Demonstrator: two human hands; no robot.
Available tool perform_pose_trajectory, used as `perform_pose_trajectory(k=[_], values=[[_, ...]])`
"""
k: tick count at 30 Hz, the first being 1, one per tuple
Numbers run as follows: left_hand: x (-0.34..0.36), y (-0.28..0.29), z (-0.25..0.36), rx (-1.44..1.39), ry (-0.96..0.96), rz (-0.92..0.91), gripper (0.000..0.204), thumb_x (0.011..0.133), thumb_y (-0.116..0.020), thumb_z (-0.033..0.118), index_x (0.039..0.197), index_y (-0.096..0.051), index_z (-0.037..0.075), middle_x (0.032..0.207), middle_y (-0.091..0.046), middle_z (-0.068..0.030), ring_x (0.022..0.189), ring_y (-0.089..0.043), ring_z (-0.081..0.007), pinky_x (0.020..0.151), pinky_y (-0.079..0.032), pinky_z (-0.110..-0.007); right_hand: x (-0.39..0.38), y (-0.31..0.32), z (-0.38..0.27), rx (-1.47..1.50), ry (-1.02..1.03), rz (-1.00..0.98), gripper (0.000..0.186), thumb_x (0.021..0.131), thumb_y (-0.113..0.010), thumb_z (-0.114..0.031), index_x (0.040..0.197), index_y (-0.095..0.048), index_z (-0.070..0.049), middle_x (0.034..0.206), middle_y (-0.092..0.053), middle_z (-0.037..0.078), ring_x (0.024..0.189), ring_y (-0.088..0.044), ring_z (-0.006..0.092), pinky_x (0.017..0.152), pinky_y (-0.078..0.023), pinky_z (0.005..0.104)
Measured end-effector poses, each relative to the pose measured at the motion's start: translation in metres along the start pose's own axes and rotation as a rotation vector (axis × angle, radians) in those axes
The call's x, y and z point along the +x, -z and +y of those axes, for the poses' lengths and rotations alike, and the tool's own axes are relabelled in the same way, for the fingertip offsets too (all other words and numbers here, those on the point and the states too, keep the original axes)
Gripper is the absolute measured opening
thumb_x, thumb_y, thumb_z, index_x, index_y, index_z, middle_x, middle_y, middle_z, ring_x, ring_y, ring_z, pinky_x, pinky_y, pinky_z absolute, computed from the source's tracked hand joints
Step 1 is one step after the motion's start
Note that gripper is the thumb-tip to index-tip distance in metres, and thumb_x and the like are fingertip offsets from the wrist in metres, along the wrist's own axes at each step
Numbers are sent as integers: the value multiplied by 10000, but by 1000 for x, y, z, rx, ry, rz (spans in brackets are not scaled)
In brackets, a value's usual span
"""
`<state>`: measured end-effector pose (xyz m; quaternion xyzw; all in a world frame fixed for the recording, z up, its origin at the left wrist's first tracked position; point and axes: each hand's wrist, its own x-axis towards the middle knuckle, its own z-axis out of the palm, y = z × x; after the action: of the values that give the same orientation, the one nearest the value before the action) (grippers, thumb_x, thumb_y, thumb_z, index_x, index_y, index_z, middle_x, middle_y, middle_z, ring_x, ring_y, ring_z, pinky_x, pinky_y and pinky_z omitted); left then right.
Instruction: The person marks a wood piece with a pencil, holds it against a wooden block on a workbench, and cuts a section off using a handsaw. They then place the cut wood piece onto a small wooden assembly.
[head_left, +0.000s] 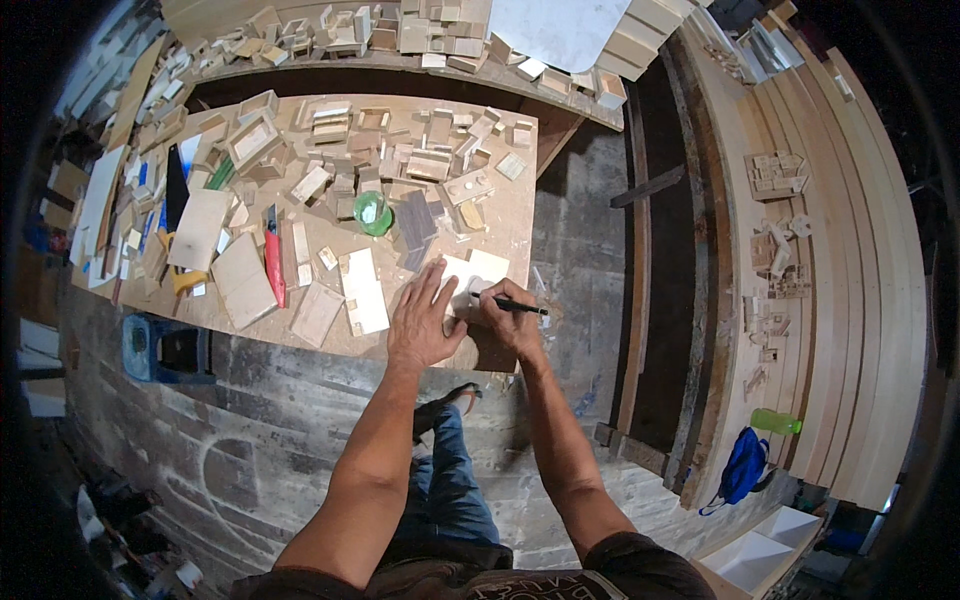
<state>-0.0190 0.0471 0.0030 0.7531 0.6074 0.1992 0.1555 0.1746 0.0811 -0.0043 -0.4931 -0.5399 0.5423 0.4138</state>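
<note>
My left hand (425, 320) lies with fingers spread on a pale board (487, 263) at the front right of the wooden worktop (512, 220), pressing on or beside a small piece under it whose shape is partly hidden. Close by on the right, my right hand (510, 315) grips a black pen (534, 309), its tip at the piece between my hands. Left of my hands lie a light rectangular board (363, 291) and a brown wooden piece (316, 314). A green container (372, 212) and dark grey strips (418, 227) are just beyond.
Many small wooden blocks and boxes (428, 160) cover the worktop's back. A red tool (274, 262) lies at left. A blue stool (165, 347) stands below the left edge. Long planks (850, 280), a green bottle (775, 421) and a blue bag (743, 465) are at right.
</note>
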Motion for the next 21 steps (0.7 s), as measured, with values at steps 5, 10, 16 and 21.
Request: perform_pose_trajectory(k=[5,10,16,21], values=[[2,2,1,-27,-17,9,756,774,-752,296,1447,-506,55,1636,-318,-145,1521,-297,-314,1219,-285,-476,5,8,3,-48,40,-57,161,959,-670,-108,843,-612,-14,707,-579,-39,659,-480,36,578,-394,231],[0,1,0,-24,-2,4,768,765,-764,290,1447,-503,52,1634,-320,-149,1518,-303,-321,1221,-281,-476,8,8,-3,-81,-13,-85,147,950,-665,-78,831,-606,-14,710,-573,-41,673,-483,36,590,-401,230],[2,2,2,-42,-7,2,766,765,-772,281,1446,-502,56,1632,-322,-140,1519,-298,-319,1224,-280,-473,12,12,10,-94,25,-99,132,929,-670,-54,826,-597,-15,731,-583,-39,702,-498,42,617,-420,228],[1,3,1,-30,7,-5,762,775,-767,291,1450,-498,60,1639,-311,-129,1523,-290,-305,1233,-276,-468,12,10,4,-85,8,-110,117,916,-673,-24,829,-596,-15,751,-601,-31,721,-500,44,635,-432,232]])
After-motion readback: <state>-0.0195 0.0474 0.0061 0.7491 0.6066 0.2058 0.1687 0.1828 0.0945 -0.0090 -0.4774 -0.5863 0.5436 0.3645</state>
